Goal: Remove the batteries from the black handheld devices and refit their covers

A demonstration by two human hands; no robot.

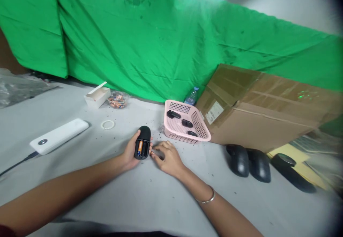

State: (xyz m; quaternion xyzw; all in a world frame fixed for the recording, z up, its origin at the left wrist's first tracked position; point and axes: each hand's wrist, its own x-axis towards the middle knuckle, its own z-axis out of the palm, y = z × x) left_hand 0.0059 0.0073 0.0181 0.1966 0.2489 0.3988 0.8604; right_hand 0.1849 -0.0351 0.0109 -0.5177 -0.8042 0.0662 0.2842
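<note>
My left hand (131, 154) grips a black computer mouse (145, 132), turned so that its uncovered battery compartment faces me. An orange battery (140, 146) lies in the left slot; the slot beside it looks dark. Close against the right side of the mouse is my right hand (168, 157), its thumb and fingers drawn together. Whatever those fingertips may hold is too small or hidden to make out. A pink basket (206, 136) with several small black parts (187, 123) in it stands beyond my right hand.
At the right lie several black mice (239, 162) in front of a large cardboard box (268, 122). A clear bowl of batteries (118, 100) stands beside a white carton (97, 97). Left are a white power bank (60, 136) with a cable and a beaded bracelet (107, 124). A bottle (192, 96) stands behind the basket.
</note>
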